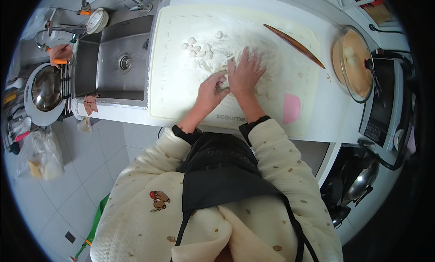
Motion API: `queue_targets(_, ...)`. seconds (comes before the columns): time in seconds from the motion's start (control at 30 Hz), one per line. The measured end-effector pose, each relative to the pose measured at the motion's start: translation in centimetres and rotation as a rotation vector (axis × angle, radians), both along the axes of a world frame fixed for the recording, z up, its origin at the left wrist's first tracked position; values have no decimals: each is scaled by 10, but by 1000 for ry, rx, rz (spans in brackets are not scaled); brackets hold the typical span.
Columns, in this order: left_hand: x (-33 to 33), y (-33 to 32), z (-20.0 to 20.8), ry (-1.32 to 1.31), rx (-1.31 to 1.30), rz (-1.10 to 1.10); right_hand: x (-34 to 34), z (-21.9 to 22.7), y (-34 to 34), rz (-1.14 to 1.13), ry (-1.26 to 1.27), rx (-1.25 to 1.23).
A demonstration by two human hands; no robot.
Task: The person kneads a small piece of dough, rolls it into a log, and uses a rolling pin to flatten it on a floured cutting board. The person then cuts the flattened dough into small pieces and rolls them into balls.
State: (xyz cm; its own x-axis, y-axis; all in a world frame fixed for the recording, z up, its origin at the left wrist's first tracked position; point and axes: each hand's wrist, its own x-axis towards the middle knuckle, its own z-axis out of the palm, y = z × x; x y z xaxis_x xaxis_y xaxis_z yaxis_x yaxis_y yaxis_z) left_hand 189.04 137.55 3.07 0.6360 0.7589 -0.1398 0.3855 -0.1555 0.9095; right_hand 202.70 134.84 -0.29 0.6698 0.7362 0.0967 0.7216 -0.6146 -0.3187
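Note:
My left hand (211, 90) is on the floured mat (174, 92), its fingers and thumb curled around a pale piece of dough (223, 84), which is partly hidden. Right beside it, my right hand (245, 75) lies with its fingers spread and stretched out over the flour. Beyond my left hand sits a cluster of small dough pieces (200, 50), with a single dough lump (219, 35) farther off. A brown tapered rolling pin (294, 44) rests slantwise at the mat's far right. Close to the near right edge lies a pink dough scraper (291, 109).
To the left is a steel sink (111, 80) with a tap (140, 7) behind it. At the right stand a tan bowl (339, 58) under a clear lid, holding pale dough balls (351, 58), and a microwave oven (385, 99). A pot lid (46, 88) sits far left.

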Motion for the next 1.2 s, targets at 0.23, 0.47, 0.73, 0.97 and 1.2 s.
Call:
queue_targets(0.23, -15, 42, 0, 254, 404, 233, -10, -8, -13, 83, 39, -210)
queue_targets(0.47, 31, 74, -2, 412, 621, 193, -11, -6, -7, 99, 31, -197)
queue_targets(0.73, -8, 27, 18, 267, 74, -101, 22, -9, -35, 437, -134, -43)
queue_targets(0.97, 8, -20, 0, 69, 216, -58, 76, 8, -36, 251, -164, 190)
queue_targets(1.2, 15, -38, -20, 71, 484, 39, 47, 23, -48, 128, -21, 283)
